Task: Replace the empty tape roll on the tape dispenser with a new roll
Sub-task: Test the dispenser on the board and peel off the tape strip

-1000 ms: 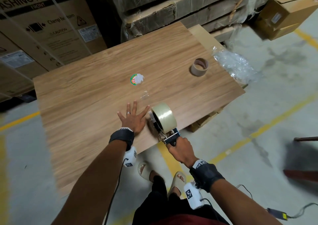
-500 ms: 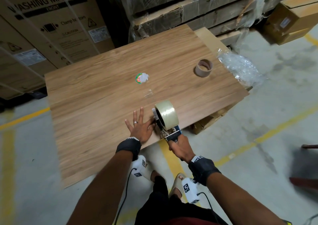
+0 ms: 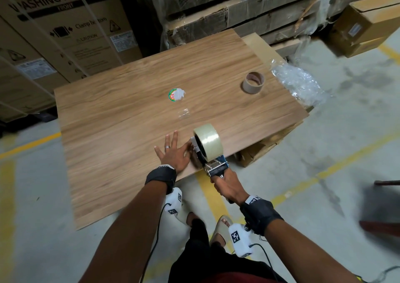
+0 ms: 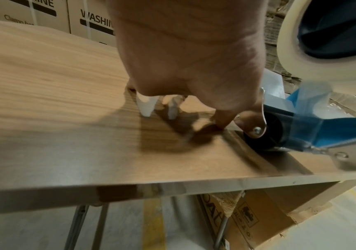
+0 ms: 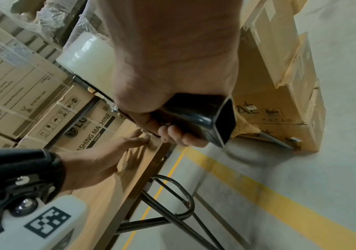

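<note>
Now my right hand point(image 3: 226, 187) grips the tape dispenser point(image 3: 213, 166) handle, new roll point(image 3: 207, 141) mounted, just right of my flat, empty left hand point(image 3: 174, 154) on the table point(image 3: 121, 118).

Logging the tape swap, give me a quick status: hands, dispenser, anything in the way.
Left hand flat on table. Right hand grips tape dispenser handle; new roll mounted. Empty core set aside, path unobstructed.

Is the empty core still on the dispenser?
No, the empty core stands alone at the far right of the table, while the dispenser carries a full roll.
</note>
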Available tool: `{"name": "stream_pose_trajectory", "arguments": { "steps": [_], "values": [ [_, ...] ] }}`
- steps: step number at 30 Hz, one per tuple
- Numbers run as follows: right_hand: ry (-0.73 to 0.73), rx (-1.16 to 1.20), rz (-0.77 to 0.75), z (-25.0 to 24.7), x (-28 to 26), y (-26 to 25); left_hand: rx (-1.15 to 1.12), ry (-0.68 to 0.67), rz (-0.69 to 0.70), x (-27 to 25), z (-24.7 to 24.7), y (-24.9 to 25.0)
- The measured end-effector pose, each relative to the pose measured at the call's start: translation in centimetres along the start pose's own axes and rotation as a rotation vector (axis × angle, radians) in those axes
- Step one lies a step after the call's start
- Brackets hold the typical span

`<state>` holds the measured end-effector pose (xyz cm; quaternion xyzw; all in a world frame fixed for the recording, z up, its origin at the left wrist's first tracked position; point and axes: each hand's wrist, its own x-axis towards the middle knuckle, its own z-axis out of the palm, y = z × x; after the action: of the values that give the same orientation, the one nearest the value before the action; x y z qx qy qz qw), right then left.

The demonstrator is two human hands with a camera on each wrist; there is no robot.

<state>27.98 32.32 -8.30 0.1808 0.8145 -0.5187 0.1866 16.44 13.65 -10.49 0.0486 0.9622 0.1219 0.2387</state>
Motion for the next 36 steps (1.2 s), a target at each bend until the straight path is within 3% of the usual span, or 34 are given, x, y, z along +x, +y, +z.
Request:
{"name": "stream_pose_trajectory", "arguments": {
  "steps": [13, 20, 36],
  "values": [
    [-0.042, -0.004, 0.051, -1.2, -3.2, 1.3, -0.044, 0.028, -0.001, -1.5, 1.3, 1.2],
    [-0.073, 0.038, 0.168, -2.0, -5.5, 2.3, -0.085, 0.023, -0.006, -1.9, 1.5, 1.3],
    [-0.029, 0.008, 0.175, -0.8, -5.3, 4.0, -0.105, -0.013, -0.009, -2.1, 0.7, 1.3]
  ]
}}
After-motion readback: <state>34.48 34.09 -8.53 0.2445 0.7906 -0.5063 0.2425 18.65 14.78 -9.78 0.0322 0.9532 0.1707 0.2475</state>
